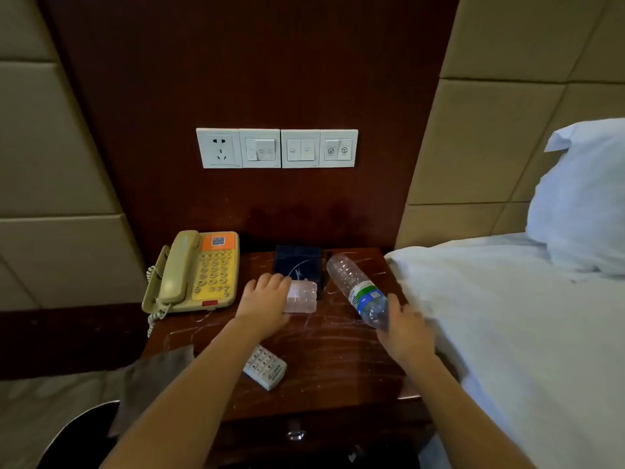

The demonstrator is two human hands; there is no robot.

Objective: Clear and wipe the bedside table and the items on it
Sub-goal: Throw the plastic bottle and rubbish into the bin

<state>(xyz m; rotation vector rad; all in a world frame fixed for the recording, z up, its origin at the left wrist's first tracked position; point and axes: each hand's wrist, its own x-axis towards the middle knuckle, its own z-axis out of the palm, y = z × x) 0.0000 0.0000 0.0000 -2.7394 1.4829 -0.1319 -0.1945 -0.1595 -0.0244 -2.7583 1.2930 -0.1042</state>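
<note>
As the R hand gripped the tilted water bottle by its near end above the bedside table & the L hand curled over the clear packet mid-table, both wanted firm, level lifts.

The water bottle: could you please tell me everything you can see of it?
The bottle is clear ribbed plastic with a green-and-blue label. It is tilted, base up and away toward the wall, neck end hidden in the right hand, whose fingers curl round it. It is over the right side of the table, beside the bed; whether they touch is unclear.
</note>
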